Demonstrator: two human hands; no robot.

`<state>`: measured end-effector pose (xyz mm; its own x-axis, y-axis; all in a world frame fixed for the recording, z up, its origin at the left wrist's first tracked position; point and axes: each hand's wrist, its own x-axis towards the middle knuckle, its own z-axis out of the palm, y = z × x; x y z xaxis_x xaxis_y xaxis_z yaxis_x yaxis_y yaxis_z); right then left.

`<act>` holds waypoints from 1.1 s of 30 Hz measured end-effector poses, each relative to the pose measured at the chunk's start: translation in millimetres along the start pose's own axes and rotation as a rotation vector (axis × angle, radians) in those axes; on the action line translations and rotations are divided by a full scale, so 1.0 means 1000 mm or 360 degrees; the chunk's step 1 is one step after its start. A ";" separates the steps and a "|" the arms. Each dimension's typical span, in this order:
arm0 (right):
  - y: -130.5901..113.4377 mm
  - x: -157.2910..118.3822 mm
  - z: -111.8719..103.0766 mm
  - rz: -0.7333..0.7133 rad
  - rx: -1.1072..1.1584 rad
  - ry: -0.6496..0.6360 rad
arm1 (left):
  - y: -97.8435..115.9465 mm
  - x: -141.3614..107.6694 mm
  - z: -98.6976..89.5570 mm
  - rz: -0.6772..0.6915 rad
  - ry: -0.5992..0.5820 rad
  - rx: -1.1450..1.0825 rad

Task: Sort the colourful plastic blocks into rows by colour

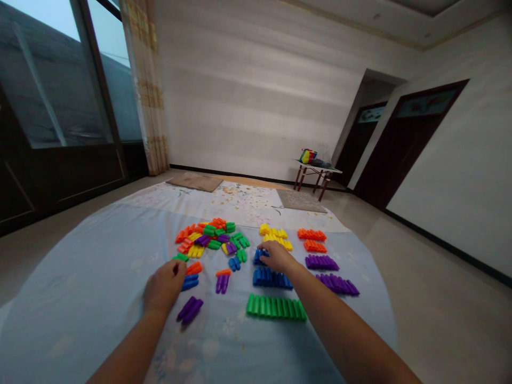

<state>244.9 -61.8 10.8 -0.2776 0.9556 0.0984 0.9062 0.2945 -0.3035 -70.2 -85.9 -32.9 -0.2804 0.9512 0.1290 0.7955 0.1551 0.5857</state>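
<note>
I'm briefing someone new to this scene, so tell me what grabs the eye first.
A newcomer's eye would probably fall first on the multicoloured heap of plastic-looking pieces, left of centre on the pale blue patterned cloth. Next comes the long row of green tube-like pieces, right of centre and nearest the viewer among the rows. The bare right hand stands out too, over the farther row of blue tube-like pieces.

Left hand [165, 285] loosely curled; right hand [277, 256] farther forward — arm [340, 314] outstretched, fingers [267, 247] bent

The right hand [277, 256] touches blue pieces [258, 260], the left hand [165, 287] at seven o'clock from the colourful pile [215, 233].
</note>
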 end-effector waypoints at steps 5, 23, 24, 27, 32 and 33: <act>-0.014 -0.001 -0.004 -0.0020 0.0031 0.0102 | 0.002 -0.003 -0.001 0.0011 0.0017 -0.0016; -0.087 0.014 0.032 -0.0355 -0.0348 -0.0178 | 0.001 -0.002 -0.003 -0.0009 0.0014 -0.0039; -0.087 0.012 0.029 -0.0335 -0.0345 -0.0133 | 0.001 -0.003 -0.003 -0.0012 0.0015 -0.0039; -0.088 0.004 0.021 -0.0287 -0.0310 -0.0062 | 0.002 -0.003 -0.002 0.0005 0.0027 -0.0052; -0.085 -0.006 0.017 -0.0276 -0.0240 -0.0065 | 0.002 -0.005 -0.002 0.0006 0.0032 -0.0059; -0.084 -0.006 0.018 -0.0265 -0.0231 -0.0028 | 0.002 -0.005 -0.002 0.0004 0.0032 -0.0057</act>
<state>164.7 -92.4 18.8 -0.4314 0.8943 0.1189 0.8835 0.4455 -0.1449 -68.1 -90.7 -30.5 -0.2896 0.9459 0.1462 0.7764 0.1428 0.6138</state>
